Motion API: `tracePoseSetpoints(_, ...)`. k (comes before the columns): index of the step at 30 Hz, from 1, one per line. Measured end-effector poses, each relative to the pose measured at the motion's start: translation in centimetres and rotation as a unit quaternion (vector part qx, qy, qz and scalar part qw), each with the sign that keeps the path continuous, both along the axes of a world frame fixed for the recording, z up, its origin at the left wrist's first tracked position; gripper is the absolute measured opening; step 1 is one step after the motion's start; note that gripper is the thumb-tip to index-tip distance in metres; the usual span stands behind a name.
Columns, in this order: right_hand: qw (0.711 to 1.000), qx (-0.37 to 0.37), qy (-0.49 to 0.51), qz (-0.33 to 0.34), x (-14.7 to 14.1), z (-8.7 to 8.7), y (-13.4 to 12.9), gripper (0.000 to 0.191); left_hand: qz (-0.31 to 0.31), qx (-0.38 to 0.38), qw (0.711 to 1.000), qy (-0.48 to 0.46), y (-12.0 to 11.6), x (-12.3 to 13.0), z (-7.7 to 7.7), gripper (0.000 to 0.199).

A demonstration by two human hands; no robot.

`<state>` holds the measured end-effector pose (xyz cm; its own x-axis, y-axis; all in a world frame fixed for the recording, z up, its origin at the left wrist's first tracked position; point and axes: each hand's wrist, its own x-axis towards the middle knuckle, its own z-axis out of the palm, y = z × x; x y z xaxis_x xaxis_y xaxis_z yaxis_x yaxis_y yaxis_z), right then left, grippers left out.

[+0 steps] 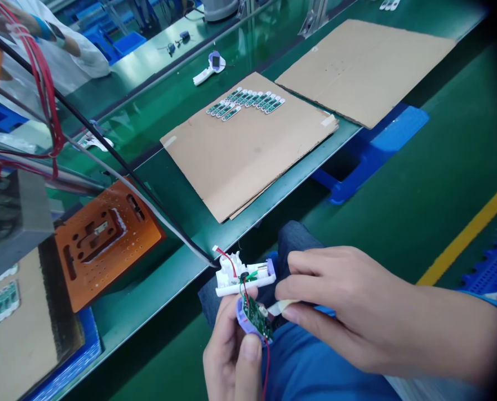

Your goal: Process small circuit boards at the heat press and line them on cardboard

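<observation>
My left hand (231,345) grips a purple-rimmed piece with a green circuit board (255,318), thumb in front and fingers behind. Thin red, black and green wires run from the board to an opened white plastic housing (246,281), which rests by my left fingertips. Another red wire ends in a small white plug (215,249) above the housing. Between the thumb and fingers of my right hand (340,301) is a pale, flat, pointed strip (282,306); its tip is at the edge of the circuit board. I cannot tell exactly what the strip is.
Cardboard sheets (248,161) lie on the green bench (181,262), one bearing several small circuit boards (252,99). An orange fixture plate (106,239) and cables stand left. A white handheld device (210,68) lies farther back. Another person's arm (60,39) shows at upper left.
</observation>
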<state>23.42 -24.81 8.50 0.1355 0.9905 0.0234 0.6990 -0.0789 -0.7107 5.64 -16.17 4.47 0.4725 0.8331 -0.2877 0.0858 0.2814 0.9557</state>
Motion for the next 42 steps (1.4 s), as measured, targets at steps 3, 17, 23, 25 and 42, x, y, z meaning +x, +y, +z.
tracePoseSetpoints(3,1.0,-0.003,-0.008,0.007,0.2,0.2,0.0,0.027,-0.008,-0.008,1.0,0.004,0.1,0.0,0.1,0.041)
tracePoseSetpoints(17,0.993,0.026,-0.099,0.052,0.2,0.7,0.4,0.022,-0.035,-0.012,0.999,0.01,0.4,0.1,0.3,0.041)
tracePoseSetpoints(23,0.982,0.029,-0.153,0.104,0.6,1.0,0.6,0.016,-0.044,-0.028,0.998,0.017,0.3,0.1,0.3,0.044)
tracePoseSetpoints(25,0.981,0.028,-0.158,0.114,0.7,1.1,0.7,0.015,-0.048,-0.032,0.998,0.017,0.4,0.1,0.3,0.044)
tracePoseSetpoints(42,0.984,0.068,-0.137,0.09,-0.1,-1.4,0.3,0.017,-0.046,-0.067,0.997,-0.003,0.8,-0.2,0.1,0.04)
